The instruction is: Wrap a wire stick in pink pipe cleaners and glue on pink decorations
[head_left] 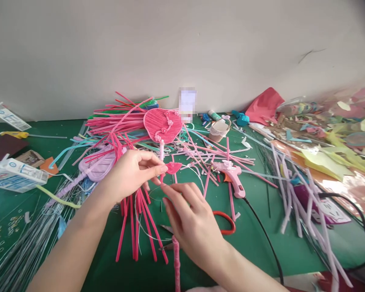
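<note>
My left hand (pixel 142 168) pinches a small, bright pink leaf-shaped piece (pixel 173 167), which looks made of pipe cleaner, between thumb and fingers. Just below, the fingertips of my right hand (pixel 191 215) close on the short pink stem under that leaf. Loose pink pipe cleaners (pixel 136 231) lie on the table beneath my hands. Partly hidden by my right hand are scissors with an orange-red handle (pixel 228 223). A fuzzy pink stick (pixel 177 263) points toward me below that hand. Behind my hands is a pink rounded panel (pixel 158 125) with small flowers along it.
A pink glue gun (pixel 232 176) with a black cable lies to the right. Farther right are a purple-and-white device (pixel 325 207) and coloured paper scraps (pixel 331 158). A paper cup (pixel 219 130) stands behind. At left lie thin wires (pixel 33 243) and a lilac leaf-shaped panel (pixel 99 164).
</note>
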Motion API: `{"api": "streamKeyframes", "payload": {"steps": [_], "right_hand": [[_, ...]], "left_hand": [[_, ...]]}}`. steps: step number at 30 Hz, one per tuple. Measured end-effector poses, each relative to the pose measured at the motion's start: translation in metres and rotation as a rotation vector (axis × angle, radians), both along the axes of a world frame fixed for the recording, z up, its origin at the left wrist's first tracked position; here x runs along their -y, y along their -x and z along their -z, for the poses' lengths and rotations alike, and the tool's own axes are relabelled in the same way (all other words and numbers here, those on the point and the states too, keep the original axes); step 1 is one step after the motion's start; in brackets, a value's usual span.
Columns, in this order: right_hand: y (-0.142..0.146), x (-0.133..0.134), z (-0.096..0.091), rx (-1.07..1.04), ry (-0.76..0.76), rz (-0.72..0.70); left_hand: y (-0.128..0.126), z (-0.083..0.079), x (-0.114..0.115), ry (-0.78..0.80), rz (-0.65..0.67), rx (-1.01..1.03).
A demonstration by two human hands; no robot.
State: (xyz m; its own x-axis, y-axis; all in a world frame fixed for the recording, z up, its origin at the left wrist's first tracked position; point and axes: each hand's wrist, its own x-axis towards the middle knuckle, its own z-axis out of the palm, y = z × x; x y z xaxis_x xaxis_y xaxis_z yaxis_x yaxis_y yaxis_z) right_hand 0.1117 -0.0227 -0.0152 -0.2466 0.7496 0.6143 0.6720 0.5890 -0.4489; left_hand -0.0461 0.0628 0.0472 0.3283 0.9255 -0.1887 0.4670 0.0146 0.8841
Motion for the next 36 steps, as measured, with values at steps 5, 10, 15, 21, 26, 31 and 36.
{"api": "streamKeyframes", "payload": {"steps": [5,10,15,21,26,31,36], "right_hand": [[0.017,0.009,0.001,0.104,-0.073,-0.054],[0.005,0.015,-0.014,0.032,-0.002,0.101],[-0.068,0.000,0.017,-0.041,0.033,0.564],[-0.128,-0.024,0.083,0.241,0.505,0.918],[-0.129,-0.030,0.073,0.108,0.629,0.954],[-0.131,-0.026,0.051,-0.215,0.596,1.065],[-0.103,-0.009,0.026,-0.403,0.303,0.960]], "left_hand": [[0.002,0.005,-0.003,0.006,-0.001,-0.034],[0.002,0.005,-0.002,-0.006,0.008,-0.055],[0.001,0.002,-0.002,0.003,0.014,-0.091],[0.000,0.005,-0.004,0.053,0.069,-0.036],[0.005,0.007,-0.005,0.065,0.084,-0.064],[0.006,0.005,-0.004,0.080,0.059,-0.063],[0.003,0.005,-0.004,0.108,0.022,-0.027]]}}
